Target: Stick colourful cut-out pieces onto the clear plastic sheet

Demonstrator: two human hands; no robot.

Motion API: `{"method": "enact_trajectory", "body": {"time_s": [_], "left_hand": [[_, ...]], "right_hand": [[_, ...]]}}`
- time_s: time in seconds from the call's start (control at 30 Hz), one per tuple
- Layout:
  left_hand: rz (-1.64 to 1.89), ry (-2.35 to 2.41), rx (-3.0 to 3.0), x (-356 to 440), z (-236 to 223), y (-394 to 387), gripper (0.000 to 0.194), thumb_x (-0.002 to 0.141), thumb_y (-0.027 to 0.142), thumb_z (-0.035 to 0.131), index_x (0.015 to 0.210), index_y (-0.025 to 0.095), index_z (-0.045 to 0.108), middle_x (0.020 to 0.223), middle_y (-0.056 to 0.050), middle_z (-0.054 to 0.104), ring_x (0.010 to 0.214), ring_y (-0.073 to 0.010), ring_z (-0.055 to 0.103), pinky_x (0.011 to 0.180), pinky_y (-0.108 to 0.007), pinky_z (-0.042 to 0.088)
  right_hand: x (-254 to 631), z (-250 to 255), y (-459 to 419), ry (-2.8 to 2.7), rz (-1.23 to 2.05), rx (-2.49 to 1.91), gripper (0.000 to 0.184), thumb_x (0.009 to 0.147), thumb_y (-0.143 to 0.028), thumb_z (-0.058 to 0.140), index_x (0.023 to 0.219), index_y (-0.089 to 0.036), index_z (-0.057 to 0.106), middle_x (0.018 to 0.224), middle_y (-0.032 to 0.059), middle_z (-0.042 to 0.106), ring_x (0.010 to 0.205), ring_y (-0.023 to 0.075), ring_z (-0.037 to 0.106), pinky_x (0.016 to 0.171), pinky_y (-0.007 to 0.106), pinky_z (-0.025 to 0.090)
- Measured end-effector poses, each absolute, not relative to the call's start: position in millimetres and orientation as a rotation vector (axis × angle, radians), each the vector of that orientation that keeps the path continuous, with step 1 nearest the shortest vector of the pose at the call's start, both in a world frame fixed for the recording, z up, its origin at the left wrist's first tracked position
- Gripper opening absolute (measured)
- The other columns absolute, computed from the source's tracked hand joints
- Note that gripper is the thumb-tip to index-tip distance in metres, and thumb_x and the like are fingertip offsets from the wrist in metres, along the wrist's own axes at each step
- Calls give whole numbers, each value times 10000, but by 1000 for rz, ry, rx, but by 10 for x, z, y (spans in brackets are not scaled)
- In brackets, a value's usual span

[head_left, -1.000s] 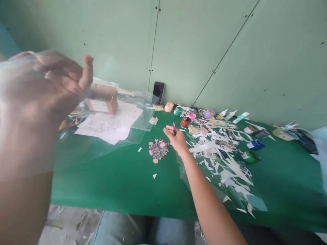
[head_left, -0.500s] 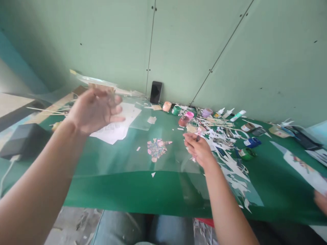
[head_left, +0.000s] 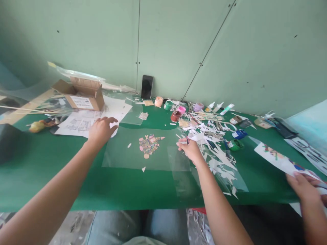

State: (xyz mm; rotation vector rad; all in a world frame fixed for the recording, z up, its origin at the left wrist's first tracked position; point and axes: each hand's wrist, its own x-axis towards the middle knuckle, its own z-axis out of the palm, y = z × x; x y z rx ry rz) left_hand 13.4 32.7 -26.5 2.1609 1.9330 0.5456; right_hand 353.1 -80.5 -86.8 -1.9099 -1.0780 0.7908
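Over the right edge of the printed white paper (head_left: pixel 76 124), my left hand (head_left: pixel 100 131) hovers or rests with bent, parted fingers, and nothing shows in it. My right hand (head_left: pixel 190 149) is closed around a slim tool (head_left: pixel 188 140); only its dark end shows, so its kind is unclear. Between my hands, a colourful patchwork of small cut pieces (head_left: pixel 150 145) lies on a clear plastic sheet (head_left: pixel 120 160). A small white strip (head_left: pixel 129 145) sits left of the patchwork, and a white triangle (head_left: pixel 143 169) lies in front of it.
An open cardboard box (head_left: pixel 83 95) stands back left. A phone (head_left: pixel 147 86) leans on the wall. Paint jars, including a brown-red one (head_left: pixel 175 116), and white paper scraps (head_left: pixel 222 160) spread to the right. A co-worker's hand (head_left: pixel 304 185) holds a printed sheet (head_left: pixel 278 158) at far right.
My left hand has come down from in front of the box to the paper's edge. My right hand stays closed on the tool. The co-worker's hand has come further into view.
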Motion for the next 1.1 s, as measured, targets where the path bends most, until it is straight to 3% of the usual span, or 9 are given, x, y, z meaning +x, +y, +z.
{"method": "enact_trajectory", "body": {"time_s": [0.13,0.27,0.4,0.5,0.7,0.8,0.9,0.97,1.1], "left_hand": [[693,1967,2476,273,-221,72,290,904,240,479,1107,216,684,1153,-137,641,1141,-358,562,933,-514,476],[533,1562,2572,603,-358,-425,251,903,263,513,1076,217,689,1143,-91,664,1017,-276,621,906,-453,511],[447,1569,2607,858,-766,-808,453,885,425,582,1299,240,597,1447,-132,509,1315,-375,467,1068,-586,391],[453,1599,2643,894,-992,-875,489,903,445,550,1342,231,571,1482,-147,478,1373,-384,410,1126,-610,308],[485,1583,2661,863,-1035,-832,484,905,449,538,1337,236,581,1475,-143,492,1371,-382,418,1135,-607,301],[491,1588,2662,870,-1024,-834,493,906,449,537,1352,240,573,1480,-137,489,1374,-377,418,1138,-604,303],[485,1596,2662,877,-1033,-836,502,904,451,540,1361,243,568,1491,-131,479,1379,-375,417,1142,-606,298],[483,1592,2658,881,-1038,-837,500,903,453,541,1359,249,570,1499,-126,471,1387,-374,409,1148,-621,276],[486,1596,2632,890,-1021,-846,499,910,453,529,1370,261,546,1499,-117,473,1397,-379,396,1149,-709,157]], "right_hand": [[3537,-924,-785,-1095,787,-1948,305,671,-358,675,900,-160,644,519,-3,647,518,183,619,512,256,403],[3525,-929,-786,-1126,768,-1982,302,693,-362,653,921,-165,636,543,4,660,565,199,643,547,267,420],[3509,-890,-781,-1174,692,-2044,312,710,-392,636,926,-167,654,571,18,667,606,220,661,602,292,451],[3536,-850,-842,-1244,519,-2090,374,756,-511,579,890,-178,685,671,64,704,687,247,673,672,327,473],[3586,-872,-1434,-1306,214,-2090,542,834,-624,423,977,-183,703,926,146,739,884,294,692,767,370,513],[3583,-994,-1957,-1405,236,-2105,535,837,-612,496,1117,-195,680,870,100,734,782,250,704,737,353,548],[3575,-1138,-2460,-1622,260,-2090,475,842,-514,581,1231,-245,632,998,67,733,843,215,721,724,299,572],[3574,-1209,-2700,-1748,181,-2128,485,847,-457,595,1298,-281,593,1067,56,713,853,214,726,639,278,574],[3579,-1275,-2899,-1857,13,-2214,460,899,-394,538,1348,-296,565,954,39,692,659,183,709,463,246,508]]}}
